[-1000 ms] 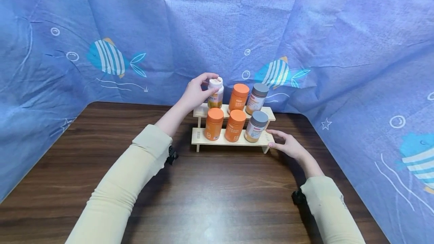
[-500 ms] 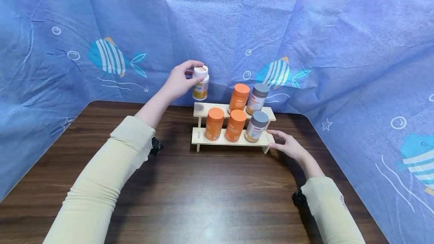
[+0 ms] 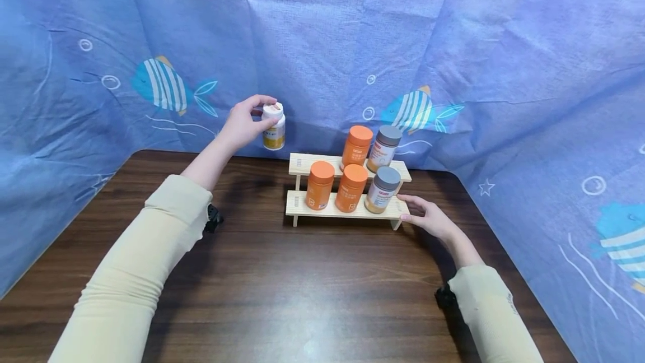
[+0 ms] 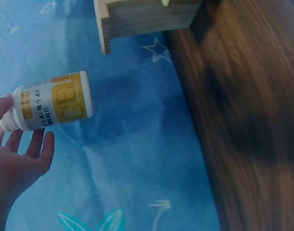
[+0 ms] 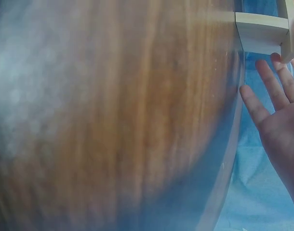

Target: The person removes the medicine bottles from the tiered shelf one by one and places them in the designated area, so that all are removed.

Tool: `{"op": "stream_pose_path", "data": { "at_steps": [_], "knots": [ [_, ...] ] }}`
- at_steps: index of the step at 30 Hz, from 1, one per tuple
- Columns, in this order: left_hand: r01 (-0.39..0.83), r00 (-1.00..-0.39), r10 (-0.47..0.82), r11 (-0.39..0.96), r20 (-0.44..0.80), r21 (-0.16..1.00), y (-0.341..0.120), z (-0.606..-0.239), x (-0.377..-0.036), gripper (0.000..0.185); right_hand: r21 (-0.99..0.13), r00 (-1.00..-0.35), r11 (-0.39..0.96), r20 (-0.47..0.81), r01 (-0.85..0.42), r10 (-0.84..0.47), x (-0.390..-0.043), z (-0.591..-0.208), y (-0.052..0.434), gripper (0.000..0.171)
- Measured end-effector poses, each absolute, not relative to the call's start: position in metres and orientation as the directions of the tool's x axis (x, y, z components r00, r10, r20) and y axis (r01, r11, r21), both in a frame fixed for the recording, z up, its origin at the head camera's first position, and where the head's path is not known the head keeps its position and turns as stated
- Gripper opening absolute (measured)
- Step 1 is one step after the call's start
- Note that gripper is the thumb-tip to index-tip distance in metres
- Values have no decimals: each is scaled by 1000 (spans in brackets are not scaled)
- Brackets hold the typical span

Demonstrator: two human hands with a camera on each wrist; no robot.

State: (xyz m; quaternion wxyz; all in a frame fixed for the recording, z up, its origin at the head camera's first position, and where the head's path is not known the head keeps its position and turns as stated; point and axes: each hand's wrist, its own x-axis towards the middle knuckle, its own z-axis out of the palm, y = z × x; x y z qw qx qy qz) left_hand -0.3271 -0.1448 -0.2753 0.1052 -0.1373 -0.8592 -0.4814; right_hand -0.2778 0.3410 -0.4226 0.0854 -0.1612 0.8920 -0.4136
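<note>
A blue fish-print cloth (image 3: pixel 322 32) hangs behind the dark wooden bench (image 3: pixel 282 290), where a two-step wooden rack (image 3: pixel 342 209) stands at the far middle with five bottles (three orange-capped, two grey-capped). The right hand (image 3: pixel 428 217) rests with straight fingers against the rack's right end. The left hand (image 3: pixel 242 125) pinches a white-capped bottle (image 3: pixel 274 126) by its top, in the air left of the rack's upper step.
</note>
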Motion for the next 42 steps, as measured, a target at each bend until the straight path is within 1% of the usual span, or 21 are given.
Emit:
{"op": "stream_pose_path", "data": {
  "at_steps": [7,17,32,42],
  "knots": [
    [292,-953,84,511,291,809,-161,-293,-331,43,-766,-942,610,-16,-205,-336,-277,-422,342,60],
    [272,-955,41,522,295,808,-180,-315,-334,44,-742,-937,621,25,-251,-349,-278,-422,341,57],
    [280,-944,-6,508,329,815,-178,-363,-338,43,-742,-940,629,6,-233,-341,-277,-421,342,57],
    [263,-938,-46,549,343,793,-176,-393,-339,40,-757,-936,612,-3,-229,-353,-277,-422,340,58]
  ]
}}
